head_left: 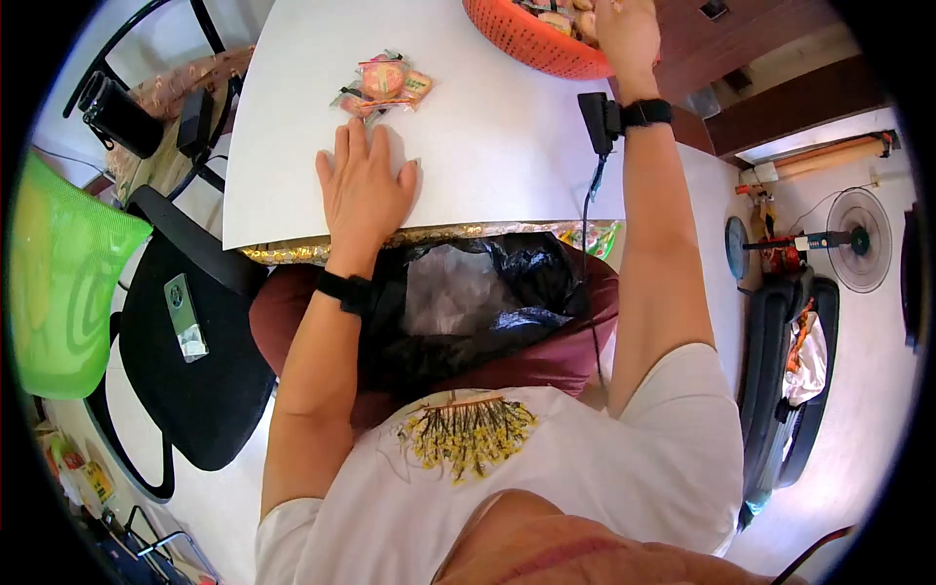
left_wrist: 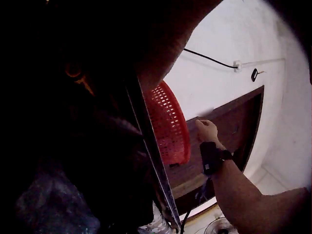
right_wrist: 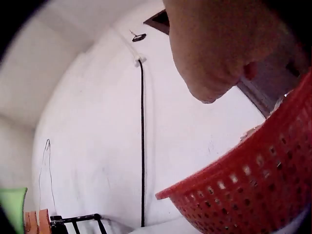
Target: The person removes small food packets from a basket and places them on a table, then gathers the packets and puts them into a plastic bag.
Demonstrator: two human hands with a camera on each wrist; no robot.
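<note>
A red perforated basket (head_left: 531, 41) (left_wrist: 171, 124) (right_wrist: 239, 190) with small wrapped items stands at the top of the white table (head_left: 468, 146). My right hand (head_left: 627, 44) (left_wrist: 207, 131) (right_wrist: 224, 58) is over the basket's right side in the head view; its fingertips are cut off there, and whether it holds anything is hidden. My left hand (head_left: 366, 185) rests flat on the table with fingers spread. Just beyond its fingertips lies a small pile of wrapped snacks (head_left: 383, 84).
A black plastic bag (head_left: 536, 278) lies open on the lap, below the table's gold-trimmed edge. A black chair (head_left: 185, 341) with a phone (head_left: 185, 317) on it stands at the left. A cable hangs from the right wrist; a fan (head_left: 858, 240) stands at the far right.
</note>
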